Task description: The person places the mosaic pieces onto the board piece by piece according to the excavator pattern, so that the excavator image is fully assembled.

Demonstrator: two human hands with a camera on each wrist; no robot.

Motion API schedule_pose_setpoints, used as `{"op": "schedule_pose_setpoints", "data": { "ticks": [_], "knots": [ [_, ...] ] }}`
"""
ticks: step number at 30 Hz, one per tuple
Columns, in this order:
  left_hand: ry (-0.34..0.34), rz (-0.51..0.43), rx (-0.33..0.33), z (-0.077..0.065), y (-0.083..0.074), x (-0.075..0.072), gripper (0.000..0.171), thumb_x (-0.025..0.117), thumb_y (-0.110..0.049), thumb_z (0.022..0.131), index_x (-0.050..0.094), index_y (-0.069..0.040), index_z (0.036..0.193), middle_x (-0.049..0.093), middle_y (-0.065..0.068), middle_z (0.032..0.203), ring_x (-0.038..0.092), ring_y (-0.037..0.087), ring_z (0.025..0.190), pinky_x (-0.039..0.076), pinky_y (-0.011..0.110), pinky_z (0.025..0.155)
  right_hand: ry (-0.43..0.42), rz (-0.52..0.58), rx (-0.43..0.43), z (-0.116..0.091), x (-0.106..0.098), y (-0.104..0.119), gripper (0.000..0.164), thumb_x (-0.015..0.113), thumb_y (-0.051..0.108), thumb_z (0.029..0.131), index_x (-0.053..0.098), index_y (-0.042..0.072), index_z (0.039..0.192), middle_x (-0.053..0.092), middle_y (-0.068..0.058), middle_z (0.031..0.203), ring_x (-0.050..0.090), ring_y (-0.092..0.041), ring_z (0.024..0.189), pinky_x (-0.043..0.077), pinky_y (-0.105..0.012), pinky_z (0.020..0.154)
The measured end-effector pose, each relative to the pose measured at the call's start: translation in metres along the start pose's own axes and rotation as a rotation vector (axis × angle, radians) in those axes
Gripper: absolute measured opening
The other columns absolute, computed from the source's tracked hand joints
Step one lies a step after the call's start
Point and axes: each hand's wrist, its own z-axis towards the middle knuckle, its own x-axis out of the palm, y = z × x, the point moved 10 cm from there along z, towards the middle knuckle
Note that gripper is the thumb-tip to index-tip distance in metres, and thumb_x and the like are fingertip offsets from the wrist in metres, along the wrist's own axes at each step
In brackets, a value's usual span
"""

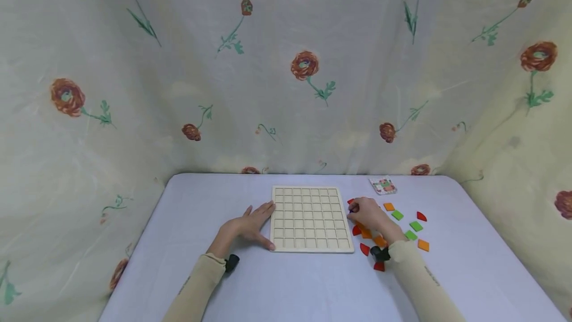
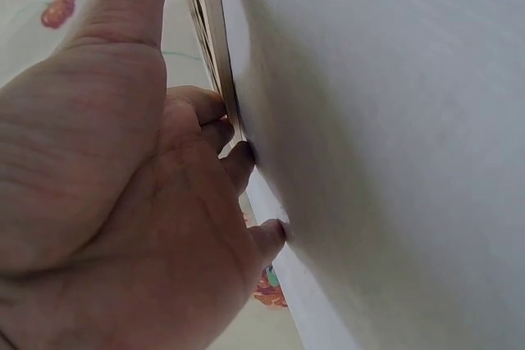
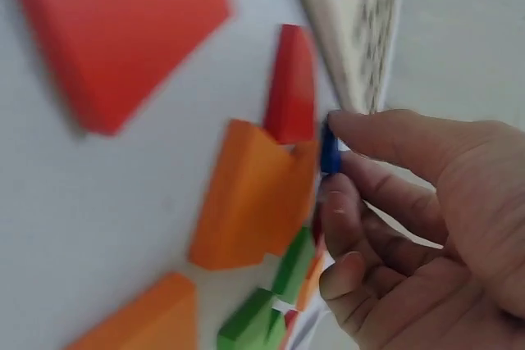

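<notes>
A pale wooden grid board (image 1: pixel 311 219) with square cells lies mid-table. My left hand (image 1: pixel 253 223) rests against its left edge, thumb at the near corner and fingers spread along the side; the left wrist view shows the fingertips (image 2: pixel 239 161) touching that edge. To the right of the board, my right hand (image 1: pixel 370 212) pinches a small blue piece (image 3: pixel 330 152) between thumb and fingers, just above the table. Around this hand lie red quarter-round pieces (image 1: pixel 364 249), orange squares (image 1: pixel 423 245) and green squares (image 1: pixel 416 226). The blue piece's full shape is hidden by the fingers.
A small patterned card (image 1: pixel 383 185) lies at the back right of the white table (image 1: pixel 304 287). A flowered curtain (image 1: pixel 268 88) hangs behind the table and along both sides. Several loose pieces are scattered under and beside the right forearm.
</notes>
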Motion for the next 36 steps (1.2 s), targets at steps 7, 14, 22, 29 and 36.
{"op": "schedule_pose_setpoints", "data": {
  "ticks": [7,14,22,29,36],
  "knots": [
    [0.006,0.005,-0.003,0.000,0.001,0.001,0.123,0.072,-0.069,0.068,0.007,-0.012,0.156,0.005,0.005,0.164,0.005,0.021,0.152,0.006,0.052,0.122,-0.045,0.025,-0.047,0.002,-0.003,0.007,0.028,0.070,0.015,0.087,0.065,0.003,0.112,0.065,-0.009,0.099,0.055,-0.020,0.084,0.053,-0.029,0.074],
    [0.014,-0.006,-0.020,-0.001,0.003,0.001,0.124,0.073,-0.069,0.068,0.006,-0.013,0.157,0.004,0.004,0.164,0.005,0.021,0.152,0.004,0.051,0.122,-0.093,0.033,-0.146,0.006,-0.003,0.030,0.024,0.070,0.015,0.089,0.067,0.004,0.110,0.065,-0.009,0.101,0.053,-0.020,0.084,0.049,-0.028,0.072],
    [0.011,-0.013,-0.014,0.001,0.002,0.003,0.124,0.073,-0.068,0.068,0.007,-0.013,0.157,0.004,0.004,0.164,0.004,0.021,0.152,0.004,0.051,0.122,-0.050,0.082,-0.133,0.014,0.008,0.030,0.021,0.069,0.016,0.090,0.068,0.008,0.110,0.062,-0.007,0.101,0.052,-0.020,0.087,0.047,-0.027,0.074],
    [0.010,-0.010,-0.018,0.002,0.003,0.003,0.125,0.073,-0.069,0.067,0.005,-0.015,0.157,0.003,0.002,0.165,0.004,0.020,0.152,0.003,0.050,0.122,-0.054,0.101,-0.111,0.019,0.009,0.027,0.020,0.068,0.016,0.091,0.067,0.010,0.110,0.062,-0.007,0.101,0.053,-0.022,0.088,0.047,-0.029,0.077],
    [0.012,-0.017,-0.016,0.002,0.003,0.003,0.125,0.074,-0.068,0.067,0.006,-0.014,0.157,0.003,0.003,0.165,0.004,0.020,0.152,0.003,0.050,0.122,-0.051,0.106,-0.080,0.019,0.010,0.026,0.022,0.068,0.017,0.090,0.066,0.010,0.111,0.062,-0.008,0.102,0.053,-0.022,0.090,0.048,-0.030,0.079]
  ]
}}
